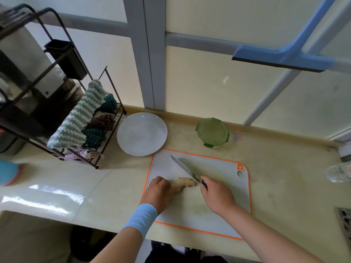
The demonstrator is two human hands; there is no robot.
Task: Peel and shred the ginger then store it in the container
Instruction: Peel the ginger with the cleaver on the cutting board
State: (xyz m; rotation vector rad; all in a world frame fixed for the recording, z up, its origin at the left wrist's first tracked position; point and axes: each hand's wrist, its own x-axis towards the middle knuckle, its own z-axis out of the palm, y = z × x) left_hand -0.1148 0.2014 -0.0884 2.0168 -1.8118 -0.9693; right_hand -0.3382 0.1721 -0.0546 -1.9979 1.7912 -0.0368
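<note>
Two hands: both over the cutting board [224,168], one on each side of the ginger.
Ginger [183,184]: one piece, lying on the board near its middle, unpeeled as far as can be seen.
Left hand [157,192]: fingers curled down onto the left end of the ginger, pinning it to the board; a pale blue wristband [141,217] sits on that wrist.
Right hand [216,194]: clenched around the dark handle of the knife [185,168].
Knife: one; blade runs up and to the left from the fist, its heel just beside the right end of the ginger; contact cannot be told.
Container [212,132]: one, green, lid on, standing on the counter [114,179] beyond the board, well apart from the ginger.
Plate [142,133]: one, white, left of the container, just beside the board's far left corner.
Rack [62,114]: one, dark wire, at left, draped with several cloths.
</note>
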